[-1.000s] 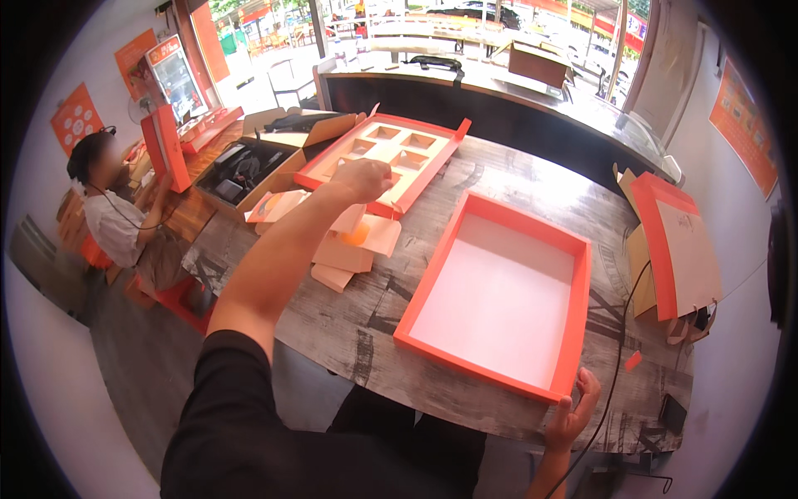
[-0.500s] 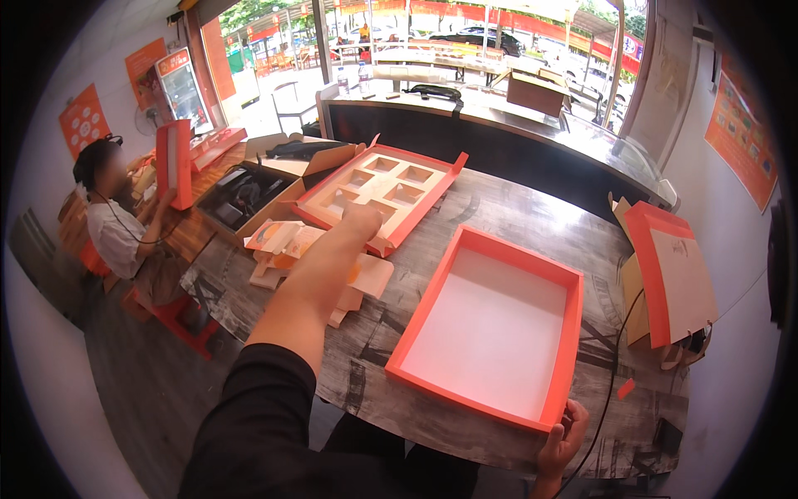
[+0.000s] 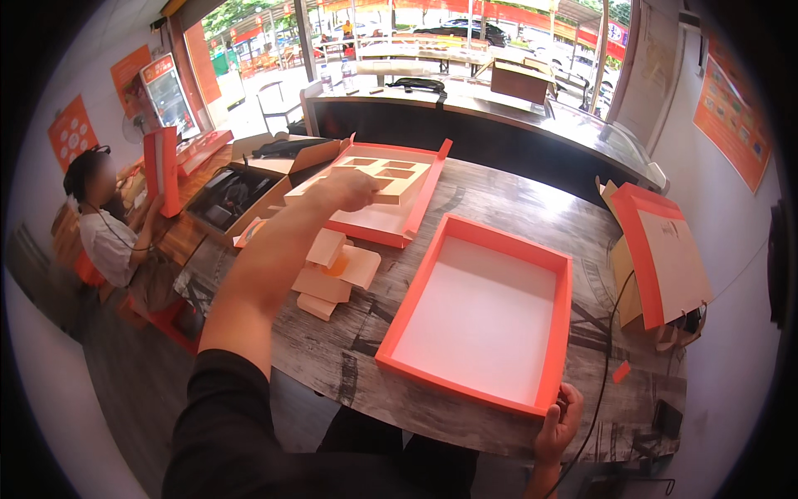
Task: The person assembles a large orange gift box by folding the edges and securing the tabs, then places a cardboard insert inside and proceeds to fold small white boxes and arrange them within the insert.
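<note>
My left hand (image 3: 353, 188) grips the near edge of a pale cardboard insert (image 3: 391, 199) with square cut-outs. The insert is raised and tilted over a shallow orange-red box (image 3: 426, 196), whose pale bottom shows beneath it. My right hand (image 3: 562, 422) holds the near right corner of a second orange-red box tray (image 3: 565, 333), with fingers outside the wall and thumb near the corner. This tray lies open side up with a bare white bottom. Folded cardboard pieces (image 3: 332, 279) with an orange patch lie below my left forearm.
A cardboard box (image 3: 287, 179) with dark contents stands left of the insert's box. An orange-red and tan box (image 3: 669, 258) leans at the table's right, beside a dark cable (image 3: 613, 349). A seated person (image 3: 112, 216) at the left handles an upright orange-red box (image 3: 162, 170).
The insert, which lay in its box, has been lifted at its near side by my left hand. My right hand stays on the tray corner; the whole view has shifted slightly.
</note>
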`<state>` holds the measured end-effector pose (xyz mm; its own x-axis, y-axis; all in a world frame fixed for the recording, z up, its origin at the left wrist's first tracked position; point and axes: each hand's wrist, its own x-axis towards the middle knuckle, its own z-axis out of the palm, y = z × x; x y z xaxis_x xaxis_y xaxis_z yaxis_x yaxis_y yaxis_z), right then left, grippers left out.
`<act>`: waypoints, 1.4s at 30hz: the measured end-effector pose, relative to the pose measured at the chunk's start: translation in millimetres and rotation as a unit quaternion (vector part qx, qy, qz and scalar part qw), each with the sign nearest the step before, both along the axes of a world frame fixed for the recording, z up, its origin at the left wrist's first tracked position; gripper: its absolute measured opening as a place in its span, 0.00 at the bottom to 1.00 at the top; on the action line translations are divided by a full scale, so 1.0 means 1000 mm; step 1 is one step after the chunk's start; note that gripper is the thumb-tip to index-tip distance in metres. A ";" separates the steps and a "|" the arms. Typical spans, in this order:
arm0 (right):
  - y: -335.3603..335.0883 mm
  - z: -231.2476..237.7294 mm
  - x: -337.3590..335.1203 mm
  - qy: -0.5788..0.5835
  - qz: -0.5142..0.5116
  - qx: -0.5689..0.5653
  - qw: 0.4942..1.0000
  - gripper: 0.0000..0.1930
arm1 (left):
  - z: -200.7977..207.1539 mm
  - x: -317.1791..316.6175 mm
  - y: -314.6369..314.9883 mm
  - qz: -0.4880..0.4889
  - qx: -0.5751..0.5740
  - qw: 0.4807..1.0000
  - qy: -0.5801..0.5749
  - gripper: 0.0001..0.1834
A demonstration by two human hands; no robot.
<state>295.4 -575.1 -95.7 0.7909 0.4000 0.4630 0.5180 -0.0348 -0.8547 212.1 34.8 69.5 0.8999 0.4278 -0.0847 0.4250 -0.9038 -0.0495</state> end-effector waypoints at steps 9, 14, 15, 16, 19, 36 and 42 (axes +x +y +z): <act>-0.002 0.003 0.002 0.000 -0.004 0.010 1.000 0.27 | 0.087 -0.019 -0.022 -0.011 -0.088 0.973 -0.212 0.12; 0.000 0.003 0.000 -0.014 0.013 0.004 1.000 0.25 | 0.146 -0.054 -0.037 -0.040 -0.069 0.949 -0.304 0.14; -0.001 0.004 0.000 -0.016 0.009 0.002 1.000 0.25 | 0.160 -0.056 -0.051 -0.038 -0.037 0.955 -0.293 0.18; 0.000 0.005 -0.001 -0.013 0.010 0.004 1.000 0.25 | 0.166 -0.062 -0.059 -0.056 -0.037 0.947 -0.313 0.21; 0.000 0.005 0.002 -0.012 -0.018 0.014 1.000 0.25 | 0.176 -0.062 -0.121 -0.108 -0.051 0.931 -0.346 0.14; 0.003 -0.010 0.002 0.036 -0.009 0.123 0.992 0.30 | -0.003 -0.044 -0.395 -0.427 0.034 0.846 -0.319 0.25; -0.005 -0.018 0.002 0.044 0.031 0.122 0.991 0.43 | -0.004 -0.046 -0.415 -0.426 0.032 0.835 -0.347 0.23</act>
